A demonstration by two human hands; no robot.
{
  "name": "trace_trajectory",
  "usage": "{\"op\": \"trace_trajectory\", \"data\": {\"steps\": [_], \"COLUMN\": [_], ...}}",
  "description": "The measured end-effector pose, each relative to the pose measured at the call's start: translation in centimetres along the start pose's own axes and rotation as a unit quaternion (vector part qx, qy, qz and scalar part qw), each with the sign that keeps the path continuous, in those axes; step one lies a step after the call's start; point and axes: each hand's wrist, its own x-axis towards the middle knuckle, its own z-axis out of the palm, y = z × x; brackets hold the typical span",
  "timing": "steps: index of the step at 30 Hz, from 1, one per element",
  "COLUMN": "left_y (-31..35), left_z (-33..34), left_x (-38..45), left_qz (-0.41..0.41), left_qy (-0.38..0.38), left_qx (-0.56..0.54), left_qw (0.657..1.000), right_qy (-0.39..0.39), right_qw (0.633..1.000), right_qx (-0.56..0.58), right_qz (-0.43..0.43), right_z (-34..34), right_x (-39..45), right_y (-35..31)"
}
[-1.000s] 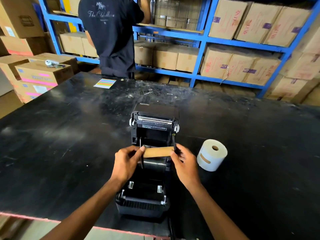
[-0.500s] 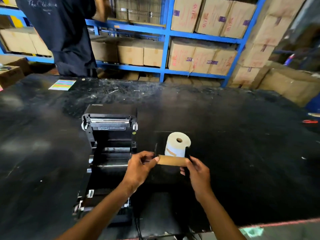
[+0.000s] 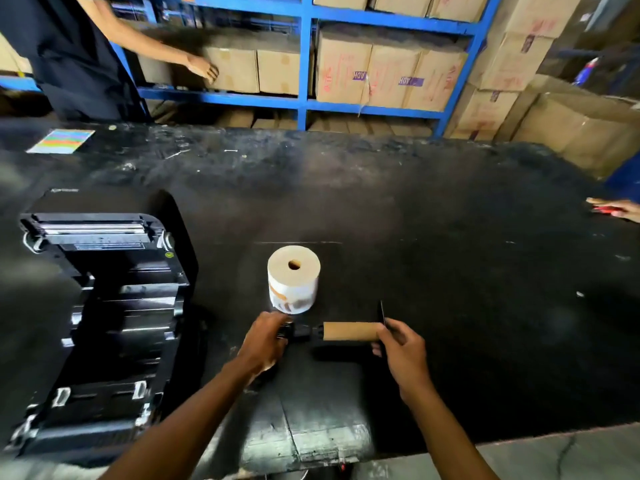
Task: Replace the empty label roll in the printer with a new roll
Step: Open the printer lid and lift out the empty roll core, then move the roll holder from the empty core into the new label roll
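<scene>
The black label printer (image 3: 104, 306) stands open at the left, its lid tilted back and its roll bay bare. A full white label roll (image 3: 293, 278) stands on end mid-table. Just in front of it I hold the empty brown cardboard core (image 3: 349, 331) level above the table, on a black spindle (image 3: 300, 332). My left hand (image 3: 265, 341) grips the spindle's left end, partly drawn out of the core. My right hand (image 3: 401, 351) grips the core's right end at a thin black flange (image 3: 382, 312).
The black table (image 3: 450, 271) ends near me at a worn front edge. A striped colour card (image 3: 61, 141) lies far left. Another person (image 3: 69, 53) reaches into blue shelving (image 3: 304, 64) full of cardboard boxes. A hand with a red item (image 3: 620, 209) rests at the right edge.
The core on its spindle came out of the printer and moved right, to in front of the new roll. My hands have spread, the left one drawing the spindle out of the core.
</scene>
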Motion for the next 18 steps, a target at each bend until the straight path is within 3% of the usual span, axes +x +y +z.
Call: {"op": "trace_trajectory", "data": {"steps": [4,7,10,12,15,18], "left_y": [-0.4,0.5,2.0,2.2,1.5,-0.2], "left_z": [1.5,1.6,0.4,-0.2,-1.4,-2.8], "left_x": [-0.3,-0.7,-1.4,-2.1,-2.9,-3.7], "left_qz": [0.003,-0.023,-0.063,-0.038,-0.022,-0.048], "left_qy": [0.046,0.104,0.012,-0.039,-0.054,-0.027], "left_qx": [-0.049,-0.153,-0.248,-0.237,-0.236,-0.323], "left_qw": [0.998,0.982,0.967,0.97,0.97,0.945], "right_qy": [-0.034,-0.056,-0.069,-0.091,-0.113,-0.077], "right_qw": [0.999,0.998,0.997,0.995,0.993,0.997], "right_qx": [0.006,0.003,0.014,0.021,0.02,0.014], "right_qz": [0.014,0.011,0.017,0.018,0.017,0.008], "right_z": [0.3,0.9,1.9,2.7,3.3,2.2], "right_x": [0.5,0.7,0.5,0.3,0.3,1.3], "right_y": [0.8,1.0,1.2,1.4,1.7,1.7]}}
